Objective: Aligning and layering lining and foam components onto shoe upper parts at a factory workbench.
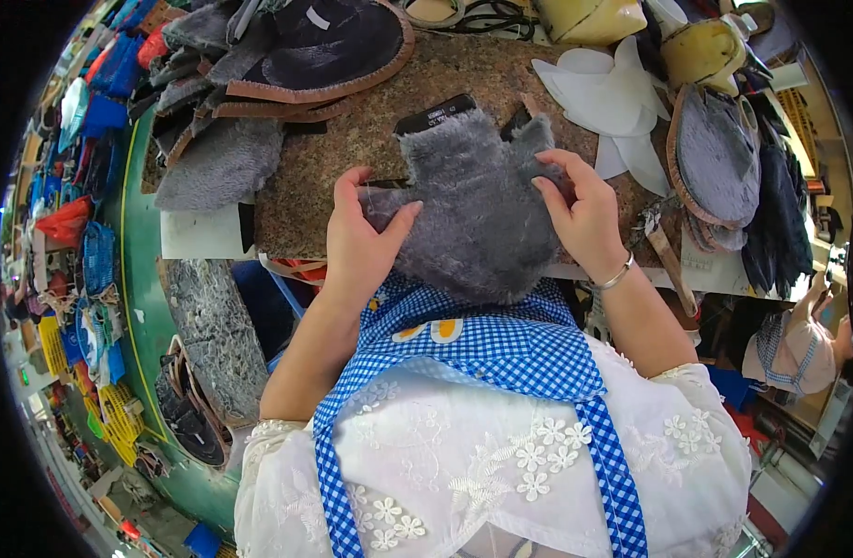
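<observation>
A dark grey fleece-lined piece point(478, 214) with several tabs spreads over the near edge of the brown speckled worktop point(301, 191). Black backing shows at its far tab. My left hand point(366, 219) pinches the left tab between thumb and fingers. On the other side, my right hand point(580, 205) grips the right tab with thumb and bent fingertips. The nearer end of the piece hangs over the edge, in front of my blue checked apron point(464, 349).
Grey fleece pieces with brown stitched rims point(324, 51) pile up at the far left. White curved sheets point(608, 93) lie at the right, near yellow containers point(701, 56). A wooden-handled brush point(670, 265) rests beside stacked grey oval pieces point(715, 153). Another person point(799, 349) is at far right.
</observation>
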A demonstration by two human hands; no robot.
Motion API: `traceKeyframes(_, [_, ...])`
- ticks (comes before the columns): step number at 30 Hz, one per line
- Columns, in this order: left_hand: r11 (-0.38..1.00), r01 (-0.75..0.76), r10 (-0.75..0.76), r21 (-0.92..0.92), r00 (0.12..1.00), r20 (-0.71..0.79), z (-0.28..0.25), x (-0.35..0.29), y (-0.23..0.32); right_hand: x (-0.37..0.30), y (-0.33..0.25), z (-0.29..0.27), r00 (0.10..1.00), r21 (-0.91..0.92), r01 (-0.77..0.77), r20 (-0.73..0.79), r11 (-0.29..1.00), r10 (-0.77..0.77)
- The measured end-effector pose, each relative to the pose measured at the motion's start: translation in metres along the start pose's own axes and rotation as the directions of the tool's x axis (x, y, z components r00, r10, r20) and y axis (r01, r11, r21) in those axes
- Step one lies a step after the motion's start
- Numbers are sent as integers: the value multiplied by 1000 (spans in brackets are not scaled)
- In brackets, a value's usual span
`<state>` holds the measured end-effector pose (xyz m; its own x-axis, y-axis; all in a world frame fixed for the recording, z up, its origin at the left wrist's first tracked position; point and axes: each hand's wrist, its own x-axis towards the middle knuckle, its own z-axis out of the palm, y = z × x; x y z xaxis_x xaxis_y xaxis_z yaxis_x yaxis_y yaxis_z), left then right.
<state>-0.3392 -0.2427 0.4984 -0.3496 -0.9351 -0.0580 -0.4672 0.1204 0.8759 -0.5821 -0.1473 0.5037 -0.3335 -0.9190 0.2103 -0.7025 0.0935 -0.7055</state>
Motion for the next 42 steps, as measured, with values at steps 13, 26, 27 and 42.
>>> traceKeyframes(13, [994,-96,102,46,983,-151,11,4,-12,24,-26,5,980,-515,198,78,834,-184])
traceKeyframes(26, [800,-345,509,490,823,-252,-5,4,-14,31,-39,54,794,-249,551,451,796,-409])
traceKeyframes(27, [637,-513,729,575,643,-235,-6,0,-16,30,-41,55,806,-247,548,411,799,-426])
traceKeyframes(42, [839,-520,522,-161,852,-31,-27,-2,59,58,-105,9,996,324,74,22,943,-86])
